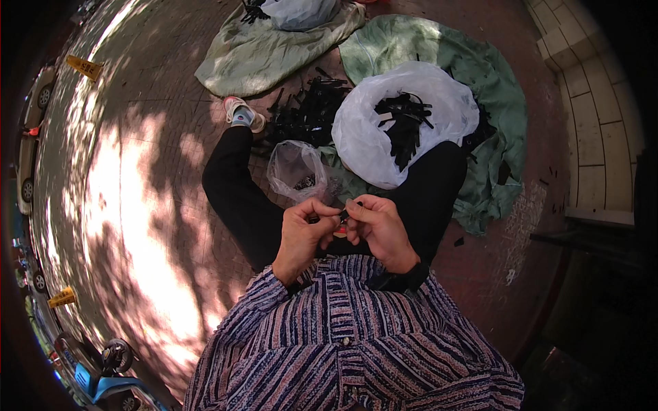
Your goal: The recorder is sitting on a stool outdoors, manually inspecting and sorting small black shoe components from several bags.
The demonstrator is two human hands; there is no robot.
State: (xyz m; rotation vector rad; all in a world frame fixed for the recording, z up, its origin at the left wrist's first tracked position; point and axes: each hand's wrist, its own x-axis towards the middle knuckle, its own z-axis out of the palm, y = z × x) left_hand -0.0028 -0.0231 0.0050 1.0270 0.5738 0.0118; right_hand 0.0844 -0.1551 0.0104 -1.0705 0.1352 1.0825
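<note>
Both hands meet in front of my lap, fingertips almost touching. My right hand (385,229) is closed, with thumb and forefinger pinching a small black piece (344,214). Just left of it, my left hand (305,233) is closed in a pinch too; what sits in its fingers is mostly hidden. A bit of red and yellow (340,231) shows between the hands, too small to name. Beyond them stands a clear plastic bag (296,164) with small dark bits at its bottom. To its right, a large white plastic bag (356,137) lies open around black strip-like parts (404,127).
A heap of black parts (308,109) lies on the paving beyond my knees. Green sacking (504,130) spreads under the white bag, and a paler sack (267,58) lies farther off. Yellow markers (83,67) and parked vehicles line the left; a tiled wall (596,130) rises right.
</note>
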